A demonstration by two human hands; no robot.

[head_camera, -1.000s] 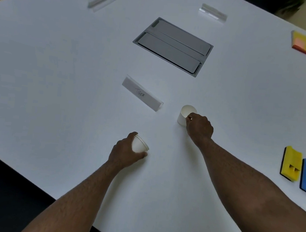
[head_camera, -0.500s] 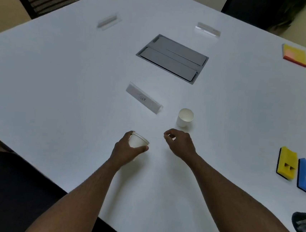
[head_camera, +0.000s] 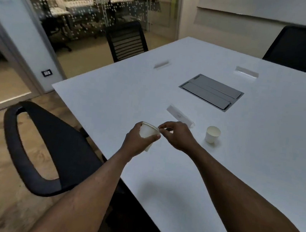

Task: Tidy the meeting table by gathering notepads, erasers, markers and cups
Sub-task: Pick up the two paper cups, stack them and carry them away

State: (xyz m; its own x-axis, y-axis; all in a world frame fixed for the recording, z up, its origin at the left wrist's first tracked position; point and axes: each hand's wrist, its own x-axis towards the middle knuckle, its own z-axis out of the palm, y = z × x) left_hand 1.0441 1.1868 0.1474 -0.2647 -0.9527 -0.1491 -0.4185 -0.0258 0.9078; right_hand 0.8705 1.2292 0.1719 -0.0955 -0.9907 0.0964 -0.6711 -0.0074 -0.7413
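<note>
My left hand (head_camera: 135, 143) grips a white paper cup (head_camera: 147, 131) and holds it tilted in the air over the near left part of the white table (head_camera: 257, 148). My right hand (head_camera: 179, 137) is right beside it, with curled fingers; thumb and forefinger pinch the cup's rim. A second white paper cup (head_camera: 212, 134) stands upright on the table, a little to the right of my right hand and apart from it.
A clear name plate (head_camera: 180, 116) lies just behind my hands. A grey cable hatch (head_camera: 211, 91) sits mid-table, with two more name plates (head_camera: 161, 64) (head_camera: 247, 71) beyond. A black chair (head_camera: 52, 143) stands at the near left edge; others stand far off.
My right hand let go of the second cup and moved left to the rim of the cup in my left hand. That cup rose off the table. My view tilted up and left.
</note>
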